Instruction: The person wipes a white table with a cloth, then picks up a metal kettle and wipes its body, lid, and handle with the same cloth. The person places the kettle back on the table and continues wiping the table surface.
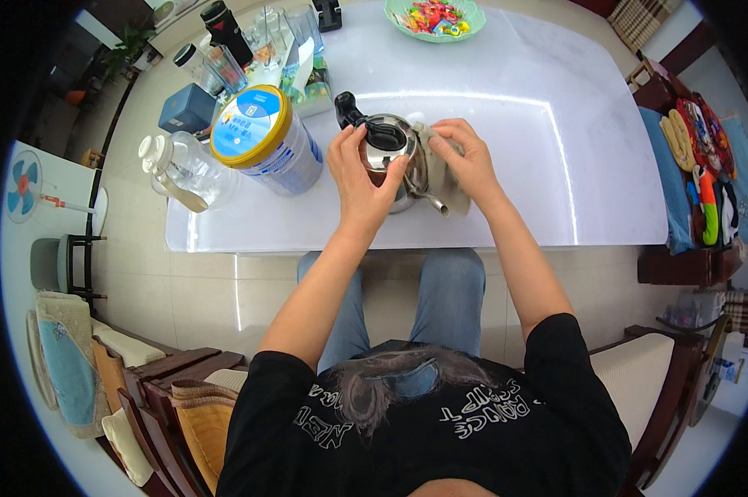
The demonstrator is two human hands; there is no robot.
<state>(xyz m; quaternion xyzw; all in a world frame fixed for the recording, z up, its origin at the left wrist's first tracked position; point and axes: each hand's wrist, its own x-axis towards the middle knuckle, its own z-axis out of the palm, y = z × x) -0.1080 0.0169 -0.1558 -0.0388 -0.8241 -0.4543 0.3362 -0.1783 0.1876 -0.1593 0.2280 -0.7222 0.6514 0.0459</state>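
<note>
A shiny stainless-steel kettle stands on the table before me, with a black handle at its far left. Its lid bears a black knob. The thin spout points toward the lower right. My left hand grips the kettle's near left side, fingers and thumb spread around the lid's edge. In my right hand is a crumpled greyish cloth, pressed against the kettle's right side near the spout. Part of the kettle's body is hidden behind my left hand and the cloth.
Left of the kettle are a lidded plastic canister, a clear plastic jug and a blue box. Behind these stand a tissue box, drinking glasses and a black bottle. A green candy bowl sits at the far side.
</note>
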